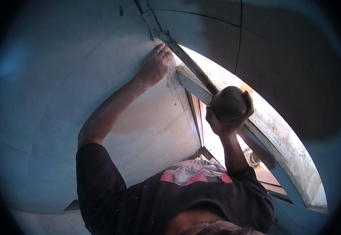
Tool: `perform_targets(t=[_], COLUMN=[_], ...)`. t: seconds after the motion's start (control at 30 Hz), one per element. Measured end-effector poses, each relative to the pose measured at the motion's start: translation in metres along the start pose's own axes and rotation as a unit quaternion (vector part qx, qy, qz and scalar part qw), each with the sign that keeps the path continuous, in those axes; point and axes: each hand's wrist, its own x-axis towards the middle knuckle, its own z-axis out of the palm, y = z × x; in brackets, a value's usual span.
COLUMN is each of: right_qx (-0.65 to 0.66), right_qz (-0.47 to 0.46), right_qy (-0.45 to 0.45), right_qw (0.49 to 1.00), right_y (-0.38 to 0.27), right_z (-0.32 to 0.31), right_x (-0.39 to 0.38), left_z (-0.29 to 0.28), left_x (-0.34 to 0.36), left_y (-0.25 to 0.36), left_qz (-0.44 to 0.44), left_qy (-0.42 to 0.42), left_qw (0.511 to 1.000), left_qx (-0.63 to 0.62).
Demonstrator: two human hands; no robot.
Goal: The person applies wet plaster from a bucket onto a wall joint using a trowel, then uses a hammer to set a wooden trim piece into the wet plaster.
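My left hand (156, 62) rests against the pale panel (45, 98), fingers stretched along its seam, beside the far end of a long narrow bar (194, 68). My right hand (226, 121) is closed round a dark, round-ended object (228, 102) at the near end of that bar; whether the two are one tool I cannot tell. The bar runs diagonally up to the corner where the panel meets a strip (150, 23) at the edge of a shaded panel (280, 62).
A bright opening with a worn white ledge (292, 160) curves down the right side. Through it show brownish boards (270, 180) and some small items too indistinct to name. My torso in a dark shirt fills the lower middle.
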Motion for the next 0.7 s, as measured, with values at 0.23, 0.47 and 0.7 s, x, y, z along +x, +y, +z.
perform_targets(t=[0.23,0.47,0.7], right_qx=[0.013,-0.014,-0.028], right_qz=[0.062,0.059,0.097], right_qy=[-0.002,-0.041,-0.067], right_qw=[0.998,0.997,0.993], right_y=[0.007,0.006,-0.006], right_z=[-0.010,-0.045,-0.054], right_x=[-0.001,-0.025,-0.032], left_z=[-0.002,-0.001,0.007], left_x=[0.001,0.002,0.001], left_y=[0.001,-0.003,-0.001], left_qz=[-0.010,0.009,0.010], left_qy=[-0.011,0.036,0.037], left_qw=[1.000,0.999,0.999], left_qx=[-0.027,-0.002,0.025])
